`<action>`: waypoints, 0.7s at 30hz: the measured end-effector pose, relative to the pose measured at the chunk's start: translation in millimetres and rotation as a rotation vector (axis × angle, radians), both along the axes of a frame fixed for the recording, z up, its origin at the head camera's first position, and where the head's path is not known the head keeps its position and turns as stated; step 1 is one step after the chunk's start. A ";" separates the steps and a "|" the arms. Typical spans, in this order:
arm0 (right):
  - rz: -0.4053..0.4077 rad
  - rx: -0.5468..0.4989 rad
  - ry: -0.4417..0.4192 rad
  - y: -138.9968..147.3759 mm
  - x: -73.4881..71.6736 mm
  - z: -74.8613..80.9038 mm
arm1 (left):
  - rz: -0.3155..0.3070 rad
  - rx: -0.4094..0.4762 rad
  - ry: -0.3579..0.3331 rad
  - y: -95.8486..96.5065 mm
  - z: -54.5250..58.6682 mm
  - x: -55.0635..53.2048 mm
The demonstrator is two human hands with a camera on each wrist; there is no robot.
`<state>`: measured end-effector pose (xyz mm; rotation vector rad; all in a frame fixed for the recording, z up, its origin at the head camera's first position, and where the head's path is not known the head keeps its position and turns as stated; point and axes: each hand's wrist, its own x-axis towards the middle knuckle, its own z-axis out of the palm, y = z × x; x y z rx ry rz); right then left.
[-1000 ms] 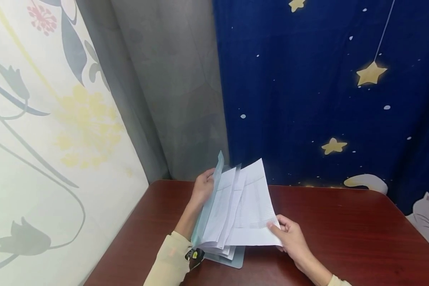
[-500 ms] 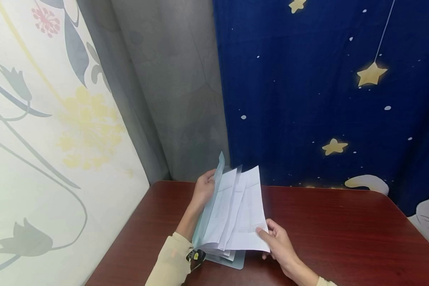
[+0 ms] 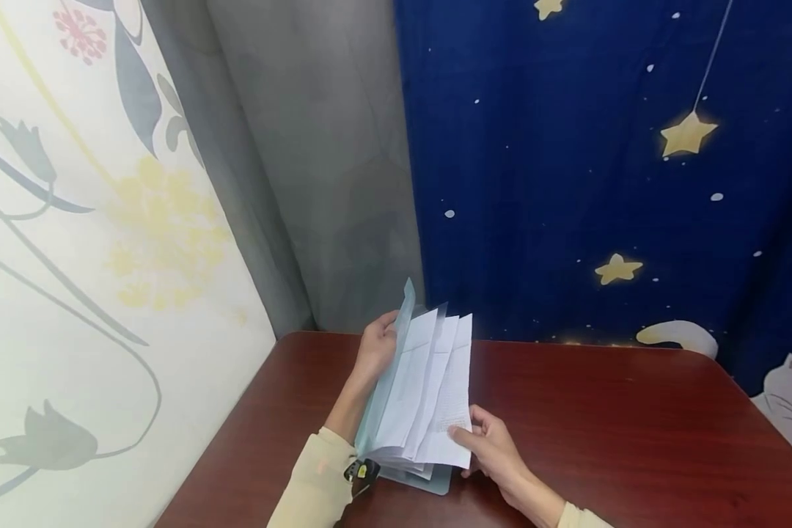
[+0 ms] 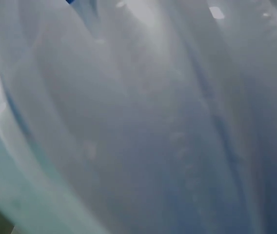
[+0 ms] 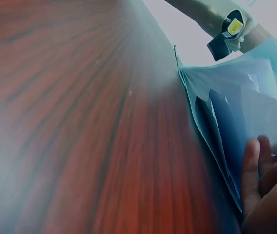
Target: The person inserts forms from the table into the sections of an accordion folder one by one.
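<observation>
A light teal plastic folder (image 3: pixel 439 482) stands partly spread on the table, with several white printed sheets (image 3: pixel 409 396) fanned inside it. My left hand (image 3: pixel 375 350) grips the raised front cover along its outer edge. On the other side, my right hand (image 3: pixel 495 449) pinches the outermost printed sheet (image 3: pixel 460 374) near its lower right corner, thumb on the printed face. In the right wrist view the fingers (image 5: pixel 249 161) lie against that sheet, above the folder's lower cover. Blurred translucent plastic (image 4: pixel 143 122) fills most of the left wrist view.
The dark red wooden table (image 3: pixel 607 425) extends on both sides of the folder. A grey curtain (image 3: pixel 317 161) and a blue star-patterned curtain (image 3: pixel 541 183) hang behind it. A white flowered panel (image 3: pixel 119 293) borders the left. A small black device (image 3: pixel 361 471) sits on the left wrist.
My right hand has moved left toward the folder, bringing the outermost sheet in with it, so the sheet now stands narrower and closer to the others. My left hand has stayed on the cover.
</observation>
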<state>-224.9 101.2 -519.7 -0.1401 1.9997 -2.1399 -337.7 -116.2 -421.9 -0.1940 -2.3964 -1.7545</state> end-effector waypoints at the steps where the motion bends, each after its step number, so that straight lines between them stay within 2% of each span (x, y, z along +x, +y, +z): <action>1: 0.005 -0.008 0.000 -2.8 -0.5 -0.1 | 0.002 -0.002 0.005 0.0 0.0 0.2; 5: 0.022 -0.020 0.009 -13.5 -2.5 -1.9 | 0.007 -0.007 0.001 -0.3 -0.5 1.0; 12: 0.019 0.031 0.041 -25.8 -5.0 -1.9 | 0.022 0.020 -0.027 -0.2 1.4 4.8; 21: -0.024 0.078 0.083 -38.3 -7.7 -0.4 | 0.032 0.018 -0.032 0.6 1.3 5.0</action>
